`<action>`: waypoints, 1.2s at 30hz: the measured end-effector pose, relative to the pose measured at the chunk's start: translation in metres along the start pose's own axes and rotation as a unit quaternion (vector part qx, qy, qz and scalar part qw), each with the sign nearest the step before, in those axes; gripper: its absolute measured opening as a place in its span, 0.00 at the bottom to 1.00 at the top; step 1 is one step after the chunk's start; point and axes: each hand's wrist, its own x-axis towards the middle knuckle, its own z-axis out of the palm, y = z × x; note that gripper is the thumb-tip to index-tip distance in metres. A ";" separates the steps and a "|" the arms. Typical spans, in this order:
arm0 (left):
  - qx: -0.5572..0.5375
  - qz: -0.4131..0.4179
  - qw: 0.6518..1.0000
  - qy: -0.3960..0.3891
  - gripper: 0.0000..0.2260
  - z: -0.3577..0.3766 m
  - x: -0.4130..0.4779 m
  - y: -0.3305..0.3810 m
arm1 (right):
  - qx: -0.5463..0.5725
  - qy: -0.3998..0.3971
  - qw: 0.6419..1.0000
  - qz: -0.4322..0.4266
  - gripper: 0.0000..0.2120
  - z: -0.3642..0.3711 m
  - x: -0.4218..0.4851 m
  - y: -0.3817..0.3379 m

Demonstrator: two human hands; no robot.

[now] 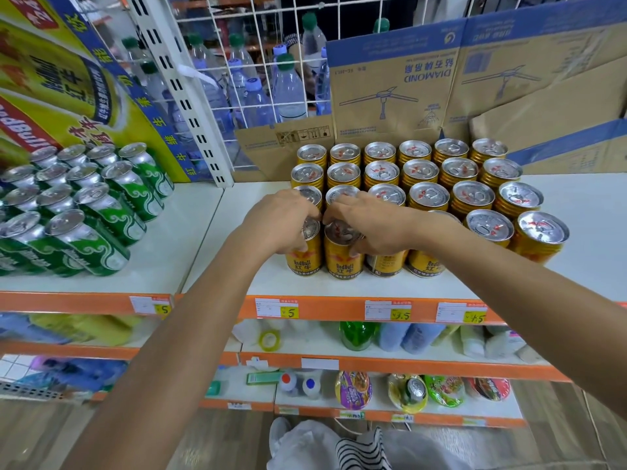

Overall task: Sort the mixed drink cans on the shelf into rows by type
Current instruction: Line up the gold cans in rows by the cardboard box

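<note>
Left hand (278, 222) clamps the corner can (303, 262), right hand (366, 225) clamps the second can (342, 262). The gold cans (427, 174) stand in rows before the cardboard box (390, 93), the green cans (84, 212) well left of it. Nearly sorted, I'd say, with just front-row tidying left.

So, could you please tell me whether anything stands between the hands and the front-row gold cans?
Nothing visible does. The left hand grips the leftmost front gold can round its top, and the right hand grips the second gold can beside it.
</note>
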 end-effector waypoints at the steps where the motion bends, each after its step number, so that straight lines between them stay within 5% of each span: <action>1: 0.001 0.000 1.000 0.001 0.22 0.000 0.000 0.000 | 0.002 0.003 1.000 -0.002 0.33 0.000 0.000 0.000; 8: -0.036 0.017 0.998 0.047 0.27 0.008 -0.004 0.012 | 0.004 0.084 0.993 0.086 0.24 -0.016 -0.025 0.022; 16: -0.043 0.065 0.996 0.039 0.18 0.003 0.020 0.032 | -0.089 0.030 0.984 0.148 0.21 -0.007 -0.035 0.031; 23: 0.010 0.070 0.997 0.021 0.20 -0.003 0.028 0.036 | -0.078 0.032 0.986 0.140 0.16 0.000 -0.024 0.038; 31: 0.007 0.065 0.998 0.011 0.25 -0.005 0.032 0.037 | -0.050 -0.039 0.995 0.071 0.29 -0.011 -0.032 0.036; 36: 0.011 0.055 0.998 0.011 0.23 -0.006 0.031 0.039 | -0.014 -0.049 0.998 0.031 0.27 -0.012 -0.033 0.035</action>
